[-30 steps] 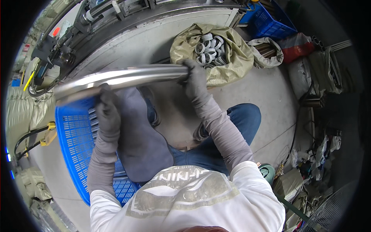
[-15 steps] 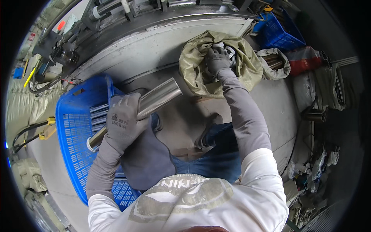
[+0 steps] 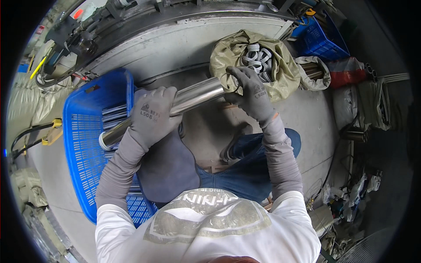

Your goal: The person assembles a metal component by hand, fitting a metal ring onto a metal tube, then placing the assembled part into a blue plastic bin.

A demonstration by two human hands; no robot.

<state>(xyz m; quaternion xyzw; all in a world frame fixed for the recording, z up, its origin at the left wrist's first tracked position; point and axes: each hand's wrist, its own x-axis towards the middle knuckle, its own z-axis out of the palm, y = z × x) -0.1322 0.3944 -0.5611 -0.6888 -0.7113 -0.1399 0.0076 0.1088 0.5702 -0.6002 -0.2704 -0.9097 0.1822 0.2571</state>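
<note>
My gloved left hand is wrapped round the middle of a shiny metal tube, which slopes up to the right over my lap. A white ring is fitted round its lower left end, above the blue basket. My gloved right hand is curled close to the tube's right end. A thin curved edge shows between its fingers; most of what they hold is hidden. Behind this hand stands an olive woven sack with its mouth rolled open, holding several white rings.
At my left, the blue basket holds several metal tubes. A machine bench runs across the back. Farther right are a small sack of tubes, a blue crate and a red bag.
My right hand has come out of the sack and moved toward me to the tube's right end. My left hand has shifted slightly right, and the tube lies a little flatter.
</note>
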